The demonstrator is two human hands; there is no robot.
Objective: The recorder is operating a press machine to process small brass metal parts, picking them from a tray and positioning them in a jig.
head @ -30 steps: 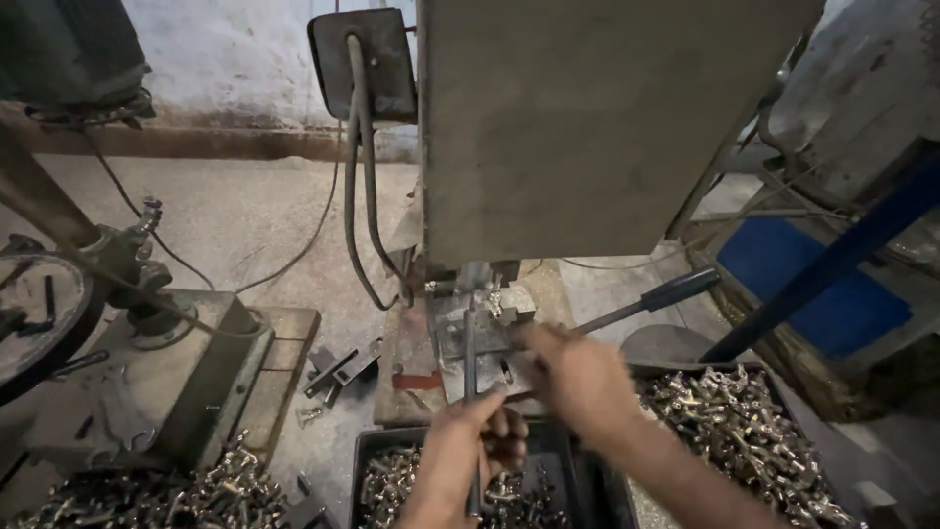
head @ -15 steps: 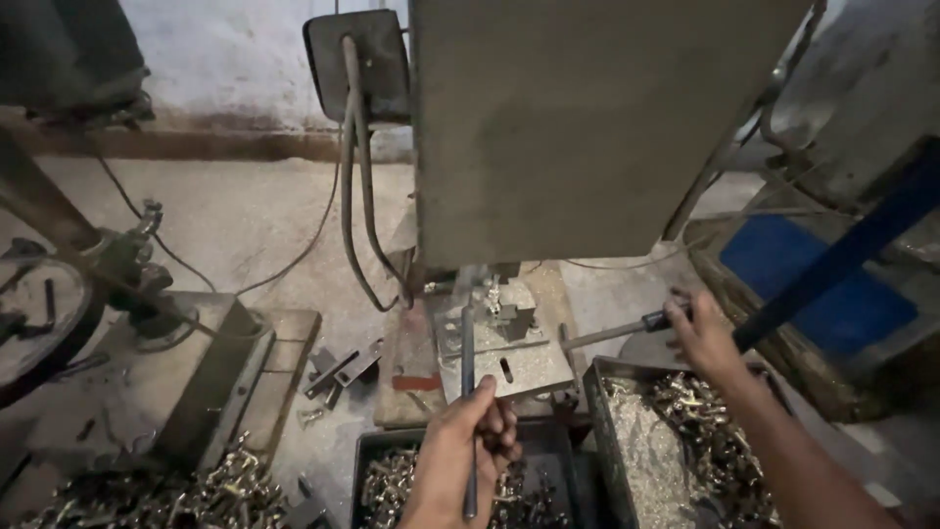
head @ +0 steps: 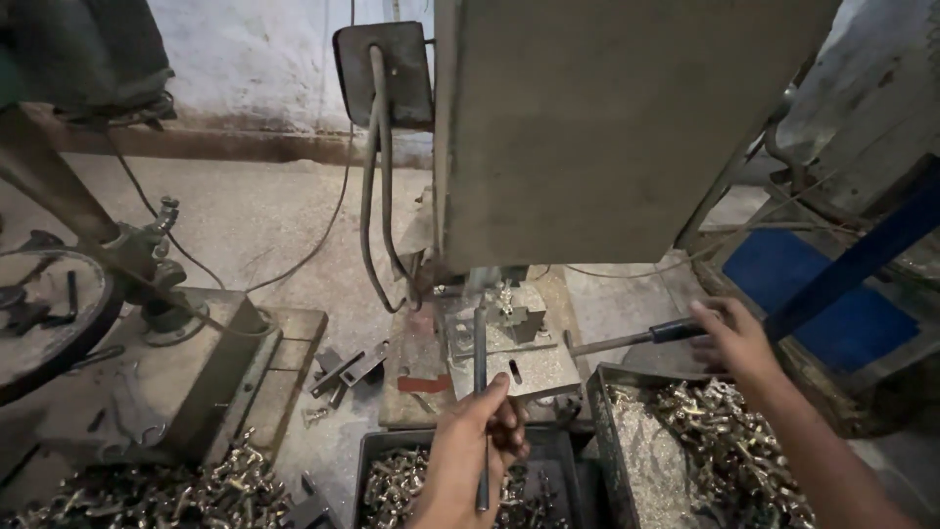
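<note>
The left hand (head: 470, 446) was closed around a thin rod (head: 481, 392), which ran from near the hand up toward the far side, its tip reaching the small part (head: 509, 318) clamped on the press plate (head: 509, 358) under the big grey machine body (head: 627, 127). The right hand (head: 734, 338) was wrapped on the dark grip of the lever (head: 646, 335), which stuck out to the right of the plate.

A tray (head: 602, 431) of shiny metal pieces sat near and right, just below the lever; a second tray (head: 392, 480) of the same pieces lay under the left wrist. More pieces (head: 166, 495) were heaped at the near left, beside a block (head: 186, 362) and a wheel (head: 39, 323).

To do this well, I judged the rod had to stay steady and in line with the part, with the fingers well back from under the head. The lever wanted one smooth pull, not a jerk, so the part would not shift.
</note>
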